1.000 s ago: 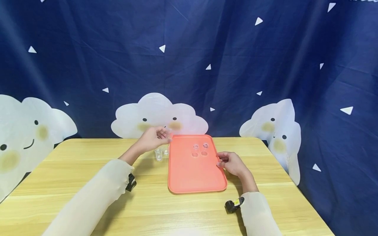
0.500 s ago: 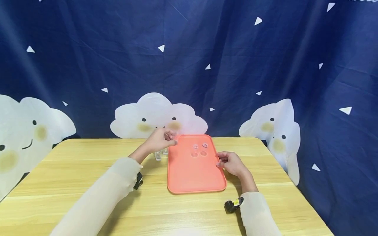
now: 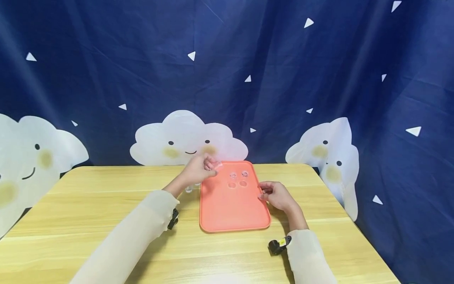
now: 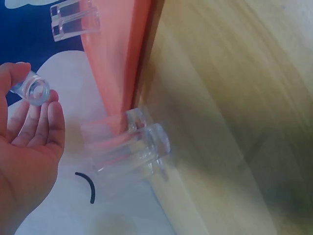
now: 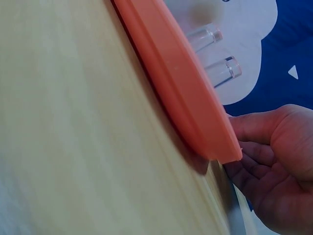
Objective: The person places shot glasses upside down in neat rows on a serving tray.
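Between thumb and fingers, my left hand pinches a small clear shot glass above the back left corner of the coral tray. My right hand grips the tray's right rim. In the right wrist view, its thumb lies on one side of the rim and the fingers on the other. Two more clear shot glasses stand upside down on the tray's back half, side by side. Left of the tray, a pair of upright shot glasses stands on the table, mostly hidden behind my left hand in the head view.
The tray lies on a light wooden table. Close behind the table hangs a dark blue curtain with white clouds and triangles. Each sleeve carries a black wrist camera.
My left hand has moved right, carrying its shot glass from the tray's left edge to over the back left corner. The right hand stays on the rim.
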Tool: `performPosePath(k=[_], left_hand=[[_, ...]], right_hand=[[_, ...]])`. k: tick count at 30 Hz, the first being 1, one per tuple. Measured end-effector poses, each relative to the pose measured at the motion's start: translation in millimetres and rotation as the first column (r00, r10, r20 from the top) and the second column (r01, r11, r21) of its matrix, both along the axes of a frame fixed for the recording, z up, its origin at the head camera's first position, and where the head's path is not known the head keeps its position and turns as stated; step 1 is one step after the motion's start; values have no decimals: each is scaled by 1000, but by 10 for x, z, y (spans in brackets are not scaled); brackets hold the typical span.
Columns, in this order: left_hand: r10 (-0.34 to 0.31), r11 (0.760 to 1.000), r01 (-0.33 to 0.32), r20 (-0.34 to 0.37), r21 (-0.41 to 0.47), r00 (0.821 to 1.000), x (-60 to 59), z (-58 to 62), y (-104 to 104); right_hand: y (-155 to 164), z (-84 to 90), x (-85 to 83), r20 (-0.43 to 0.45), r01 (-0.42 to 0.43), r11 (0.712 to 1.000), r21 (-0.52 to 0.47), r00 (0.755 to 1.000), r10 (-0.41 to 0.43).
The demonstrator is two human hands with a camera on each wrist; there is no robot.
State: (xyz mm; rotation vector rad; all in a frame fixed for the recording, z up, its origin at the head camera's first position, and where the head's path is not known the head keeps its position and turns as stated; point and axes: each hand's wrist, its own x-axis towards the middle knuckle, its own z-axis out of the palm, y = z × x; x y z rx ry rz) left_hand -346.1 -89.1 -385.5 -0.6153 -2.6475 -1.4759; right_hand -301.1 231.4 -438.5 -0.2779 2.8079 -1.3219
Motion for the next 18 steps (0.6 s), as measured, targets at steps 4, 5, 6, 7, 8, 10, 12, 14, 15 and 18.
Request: performPosePath(k=[4, 5, 6, 7, 8, 10, 12, 14, 15, 18], left_hand=[[17, 1000, -17, -15, -11, 1000, 15, -34, 29], [18, 1000, -19, -20, -16, 1000, 21, -38, 35], [17, 1000, -17, -19, -15, 1000, 23, -46, 40], [12, 1000, -13, -20, -11, 1000, 22, -52, 45], [6, 1000, -6, -21, -7, 1000, 20, -58, 50], [-9, 1000, 9, -31, 2, 999, 10, -73, 59], [-22, 1000, 23, -31, 13, 999, 3, -82, 69], [-32, 999, 33, -42, 12, 999, -3, -91, 80], [-37, 999, 37, -46, 10, 998, -4, -94, 86], [-47, 999, 47, -54, -6, 997, -4, -102, 106]], right_hand=[[-4, 1, -14, -5, 0, 1000, 7, 1000, 0], [-4, 2, -17, -4, 0, 1000, 6, 1000, 0], [-3, 3, -20, -7, -1, 1000, 6, 1000, 1], [-3, 6, -21, -6, -1, 1000, 4, 1000, 1], [-4, 8, -23, -3, 1, 1000, 1, 1000, -1], [-2, 12, -23, 0, 1, 1000, -3, 1000, -1], [3, 15, -20, 1, 0, 1000, -3, 1000, 0], [6, 16, -17, 3, 0, 1000, -3, 1000, 0], [7, 16, -15, 3, 0, 1000, -2, 1000, 0], [6, 17, -8, 4, 1, 1000, -3, 1000, -1]])
